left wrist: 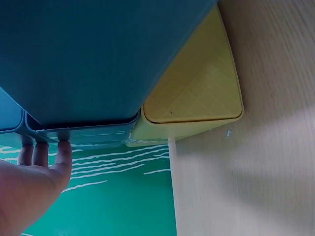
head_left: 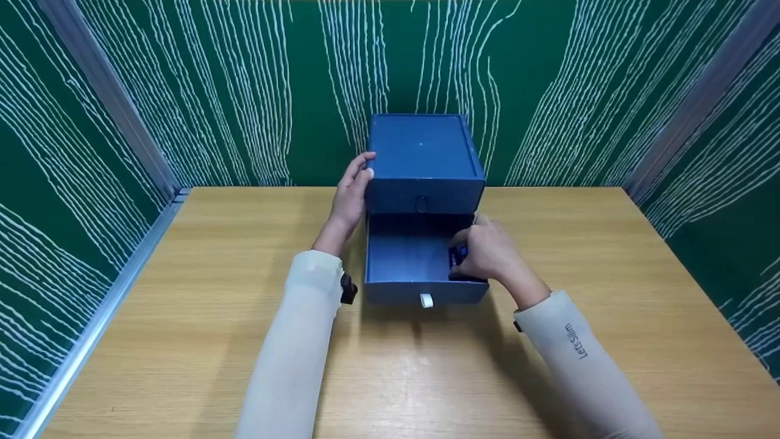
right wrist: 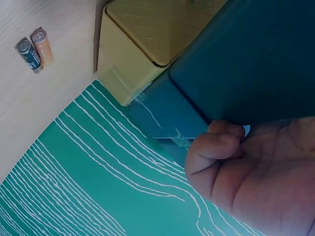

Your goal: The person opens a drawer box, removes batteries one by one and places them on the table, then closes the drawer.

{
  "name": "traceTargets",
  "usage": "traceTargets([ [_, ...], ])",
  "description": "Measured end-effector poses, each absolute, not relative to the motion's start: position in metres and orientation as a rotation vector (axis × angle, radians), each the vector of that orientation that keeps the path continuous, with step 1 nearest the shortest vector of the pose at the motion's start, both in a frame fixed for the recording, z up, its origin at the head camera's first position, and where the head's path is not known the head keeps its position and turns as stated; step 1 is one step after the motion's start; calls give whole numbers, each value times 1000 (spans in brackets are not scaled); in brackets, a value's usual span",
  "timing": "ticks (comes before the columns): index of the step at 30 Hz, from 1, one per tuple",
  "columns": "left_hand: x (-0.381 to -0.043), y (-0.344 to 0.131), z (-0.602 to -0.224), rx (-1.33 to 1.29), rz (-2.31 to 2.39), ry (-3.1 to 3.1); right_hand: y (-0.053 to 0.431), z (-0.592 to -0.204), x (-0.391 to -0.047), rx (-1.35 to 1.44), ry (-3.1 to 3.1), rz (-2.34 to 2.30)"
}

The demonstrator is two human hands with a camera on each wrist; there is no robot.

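Note:
A blue drawer unit (head_left: pixel 420 146) stands at the back middle of the table. Its upper drawer front (head_left: pixel 396 196) sits flush, while the lower drawer (head_left: pixel 402 250) is pulled out toward me. My left hand (head_left: pixel 351 198) rests against the unit's left side; its fingertips touch that wall in the left wrist view. Inside the front right corner of the lower drawer, my right hand (head_left: pixel 490 250) pinches a small dark blue object (head_left: pixel 454 259) between thumb and fingers. The hand covers much of this object, so its kind is unclear. The right wrist view shows curled fingers by the drawer wall.
Beneath the blue drawers is a yellow drawer box (left wrist: pixel 202 83), seen from the wrists. Two batteries (right wrist: pixel 35 49) lie side by side on the wooden table (head_left: pixel 231 292). Green walls (head_left: pixel 530 55) with white wavy lines enclose the table's back and sides. A white pull tab (head_left: pixel 426 300) marks the open drawer's front.

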State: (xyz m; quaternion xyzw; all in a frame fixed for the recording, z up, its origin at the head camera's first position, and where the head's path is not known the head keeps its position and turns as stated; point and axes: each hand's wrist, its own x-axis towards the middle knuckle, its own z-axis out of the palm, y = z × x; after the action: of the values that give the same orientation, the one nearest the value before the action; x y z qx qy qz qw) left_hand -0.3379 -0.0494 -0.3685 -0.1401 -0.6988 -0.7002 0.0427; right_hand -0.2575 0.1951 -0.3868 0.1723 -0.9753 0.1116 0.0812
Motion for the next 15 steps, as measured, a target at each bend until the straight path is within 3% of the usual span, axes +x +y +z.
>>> traceTargets([
  [15, -317, -48, -349, -421, -2125, -2155, 198, -383, -256, 565, -2839, 334],
])
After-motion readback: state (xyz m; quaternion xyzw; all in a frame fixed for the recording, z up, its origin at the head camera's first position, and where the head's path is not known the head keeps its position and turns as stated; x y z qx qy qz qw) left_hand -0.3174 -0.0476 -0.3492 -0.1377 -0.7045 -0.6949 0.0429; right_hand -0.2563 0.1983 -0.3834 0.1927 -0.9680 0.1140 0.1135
